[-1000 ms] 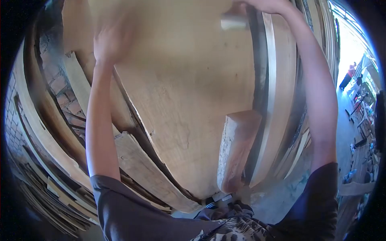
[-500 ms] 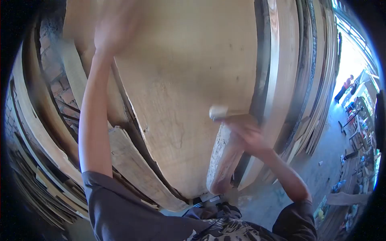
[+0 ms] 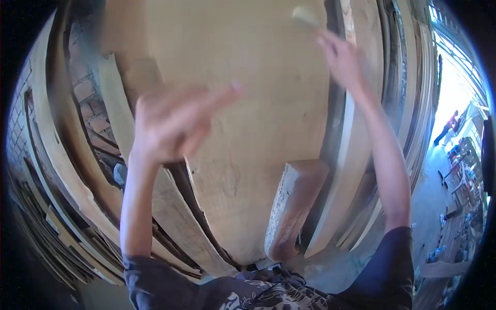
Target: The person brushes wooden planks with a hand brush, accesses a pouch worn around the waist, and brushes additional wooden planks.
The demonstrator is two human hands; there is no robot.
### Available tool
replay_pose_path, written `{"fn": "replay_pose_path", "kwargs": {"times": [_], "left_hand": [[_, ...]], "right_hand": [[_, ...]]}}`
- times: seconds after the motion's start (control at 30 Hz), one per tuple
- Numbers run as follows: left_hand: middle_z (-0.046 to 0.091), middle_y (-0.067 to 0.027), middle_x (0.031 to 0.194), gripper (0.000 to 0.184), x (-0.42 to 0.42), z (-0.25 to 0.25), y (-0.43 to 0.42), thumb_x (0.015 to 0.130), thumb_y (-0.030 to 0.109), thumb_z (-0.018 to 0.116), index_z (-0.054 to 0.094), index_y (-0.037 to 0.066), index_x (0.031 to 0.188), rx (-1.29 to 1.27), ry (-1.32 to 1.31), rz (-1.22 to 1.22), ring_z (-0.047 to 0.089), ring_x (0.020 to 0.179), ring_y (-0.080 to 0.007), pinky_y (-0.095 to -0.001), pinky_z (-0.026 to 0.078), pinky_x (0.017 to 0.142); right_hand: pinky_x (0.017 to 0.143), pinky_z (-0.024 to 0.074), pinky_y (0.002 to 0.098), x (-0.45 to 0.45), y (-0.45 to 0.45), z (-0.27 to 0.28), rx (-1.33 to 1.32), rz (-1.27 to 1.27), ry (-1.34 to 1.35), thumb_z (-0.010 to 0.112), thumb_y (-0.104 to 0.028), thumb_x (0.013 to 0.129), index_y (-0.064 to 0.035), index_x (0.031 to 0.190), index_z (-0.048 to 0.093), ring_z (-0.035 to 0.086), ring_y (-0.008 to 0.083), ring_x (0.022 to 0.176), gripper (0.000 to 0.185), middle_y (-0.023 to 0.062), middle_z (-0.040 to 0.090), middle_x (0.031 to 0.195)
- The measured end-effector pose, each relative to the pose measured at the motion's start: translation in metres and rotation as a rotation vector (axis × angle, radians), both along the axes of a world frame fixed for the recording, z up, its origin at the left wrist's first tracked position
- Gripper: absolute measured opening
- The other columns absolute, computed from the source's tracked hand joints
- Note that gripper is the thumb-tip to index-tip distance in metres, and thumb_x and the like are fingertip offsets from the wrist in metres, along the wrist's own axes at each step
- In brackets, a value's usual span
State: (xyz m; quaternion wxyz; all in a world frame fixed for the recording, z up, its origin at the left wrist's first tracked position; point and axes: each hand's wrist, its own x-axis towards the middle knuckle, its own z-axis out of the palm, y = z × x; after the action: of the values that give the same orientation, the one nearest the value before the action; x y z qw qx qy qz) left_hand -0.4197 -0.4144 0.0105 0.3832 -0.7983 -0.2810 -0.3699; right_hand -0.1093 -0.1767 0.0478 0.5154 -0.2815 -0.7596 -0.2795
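Note:
A wide pale wooden slab (image 3: 243, 119) stands upright in front of me. My left hand (image 3: 173, 121), blurred by motion, is over its left side, holding nothing, with the index finger stretched out to the right. High on the right, my right hand (image 3: 343, 59) is closed on a small pale object (image 3: 306, 16) with a light, rounded end; blur hides its exact kind. Below that hand a short thick wood block (image 3: 297, 206) with a rough, bark-like edge stands on end against the slab's lower right.
Several long planks (image 3: 361, 129) lean on the right, and more boards (image 3: 67, 155) lean on the left against a brick wall (image 3: 98, 121). On the far right, a person (image 3: 448, 126) is in a bright opening, near cluttered goods (image 3: 460, 170) on the concrete floor (image 3: 421, 206).
My right hand has risen from the top of the wood block to the slab's upper right, carrying the pale object. My left hand has come down from the slab's upper left.

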Motion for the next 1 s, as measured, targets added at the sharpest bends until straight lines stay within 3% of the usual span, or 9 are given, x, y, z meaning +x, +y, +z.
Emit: {"fn": "replay_pose_path", "kwargs": {"times": [0.07,0.13,0.3,0.37,0.47,0.63,0.8,0.9,1.0], "left_hand": [[0.07,-0.0048,0.079,0.037,0.007,-0.004,-0.055,0.072,0.007,0.066,0.077,0.006,0.107,0.054,-0.005,0.086,0.061,0.063,-0.0219,-0.0343,0.049,0.066],[0.067,-0.0056,0.078,0.027,0.011,0.0,-0.103,0.083,0.02,0.063,0.071,0.006,0.105,0.033,-0.028,0.164,0.058,0.06,-0.0215,-0.0347,0.046,0.062],[0.06,-0.0068,0.077,0.041,0.029,0.025,-0.181,0.106,0.047,0.053,0.055,0.006,0.105,-0.162,0.079,0.333,0.049,0.054,-0.02,-0.0358,0.037,0.053],[0.059,-0.0062,0.078,0.041,0.02,0.023,-0.19,0.107,0.049,0.05,0.052,0.008,0.109,-0.199,0.07,0.348,0.045,0.052,-0.0188,-0.0356,0.035,0.052],[0.057,-0.0058,0.079,0.042,0.01,0.023,-0.191,0.106,0.051,0.05,0.051,0.009,0.109,-0.212,0.106,0.272,0.04,0.052,-0.018,-0.0352,0.034,0.053],[0.055,-0.005,0.077,0.045,0.023,0.026,-0.202,0.104,0.054,0.05,0.052,0.009,0.109,-0.272,0.075,0.343,0.041,0.057,-0.0188,-0.0382,0.036,0.059],[0.057,-0.0046,0.077,0.042,0.038,0.004,-0.183,0.105,0.05,0.05,0.059,0.009,0.101,-0.17,-0.123,0.234,0.041,0.061,-0.0188,-0.0382,0.035,0.06],[0.057,-0.0041,0.072,0.041,0.041,0.005,-0.177,0.103,0.049,0.054,0.063,0.01,0.096,-0.201,-0.07,0.195,0.041,0.059,-0.0187,-0.0369,0.035,0.06],[0.057,-0.0034,0.065,0.024,0.036,0.011,-0.161,0.097,0.031,0.063,0.069,0.009,0.092,-0.174,-0.062,0.119,0.048,0.057,-0.0203,-0.0366,0.038,0.058]], "right_hand": [[0.06,0.0558,0.0435,-0.015,-0.043,-0.06,0.018,0.038,-0.178,0.061,-0.02,0.099,-0.0144,0.125,0.067,0.071,0.0307,0.069,0.028,0.0132,0.071,0.078],[0.06,0.0573,0.0399,-0.023,-0.083,-0.129,-0.017,0.118,-0.374,0.064,-0.012,0.091,-0.014,0.129,0.065,0.07,0.0268,0.065,0.037,0.007,0.071,0.081],[0.071,0.0569,0.0434,-0.022,-0.129,-0.188,-0.572,0.165,-0.65,0.068,-0.026,0.095,-0.021,0.118,0.074,0.073,0.0308,0.081,0.024,0.0101,0.075,0.09],[0.073,0.0577,0.042,-0.021,-0.122,-0.142,-0.737,0.135,-0.484,0.065,-0.027,0.099,-0.0177,0.115,0.076,0.074,0.032,0.083,0.021,0.0119,0.076,0.096],[0.061,0.0546,0.0374,-0.006,-0.066,-0.079,-0.405,0.244,-0.041,0.065,-0.025,0.1,-0.0149,0.12,0.076,0.072,0.0313,0.069,0.025,0.0189,0.074,0.088],[0.057,0.0524,0.0387,-0.006,0.002,-0.007,-0.017,0.091,0.148,0.065,-0.025,0.1,-0.0174,0.124,0.074,0.07,0.0292,0.064,0.027,0.0162,0.071,0.078],[0.052,0.0525,0.0383,-0.046,-0.077,-0.12,0.095,0.076,-0.329,0.069,-0.019,0.092,-0.0176,0.13,0.067,0.068,0.023,0.062,0.038,0.0076,0.067,0.07],[0.059,0.0556,0.0379,-0.054,-0.151,-0.181,-0.147,0.314,-0.665,0.068,-0.015,0.091,-0.0114,0.123,0.069,0.07,0.0223,0.066,0.032,0.0092,0.069,0.072],[0.067,0.0553,0.0434,-0.047,-0.141,-0.192,-0.457,0.367,-0.694,0.07,-0.023,0.094,-0.018,0.118,0.072,0.07,0.0278,0.075,0.025,0.0091,0.07,0.077]]}}
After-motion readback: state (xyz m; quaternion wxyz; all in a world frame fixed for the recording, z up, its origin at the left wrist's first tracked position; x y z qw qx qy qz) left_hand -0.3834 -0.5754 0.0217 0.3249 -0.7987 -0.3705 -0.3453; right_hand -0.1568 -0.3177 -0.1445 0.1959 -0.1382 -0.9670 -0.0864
